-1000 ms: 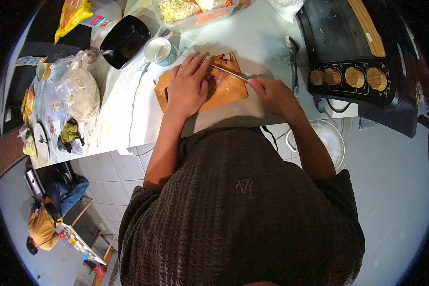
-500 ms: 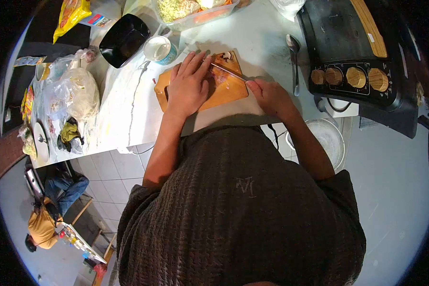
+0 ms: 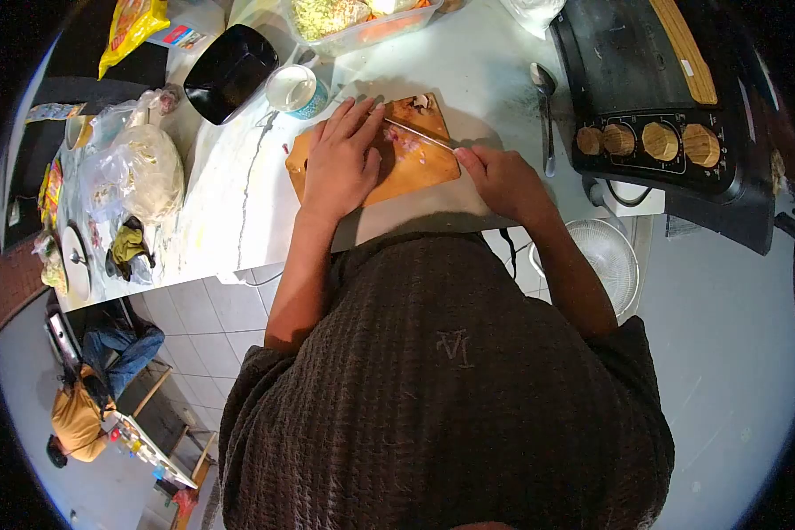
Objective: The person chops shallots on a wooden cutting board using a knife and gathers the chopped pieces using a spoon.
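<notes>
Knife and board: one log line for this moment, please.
right hand: holds knife | left hand: on board, by blade tip | spoon: right of board

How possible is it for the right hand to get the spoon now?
Probably yes: the spoon lies near the right hand, with nothing between them, though this hand would likely need to release the knife first.

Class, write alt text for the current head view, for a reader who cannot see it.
A person's right hand holds a knife over a wooden cutting board with chopped bits, while the left hand lies at the blade's far end. Around them on the counter are a black bowl, cup and spoon.
</notes>
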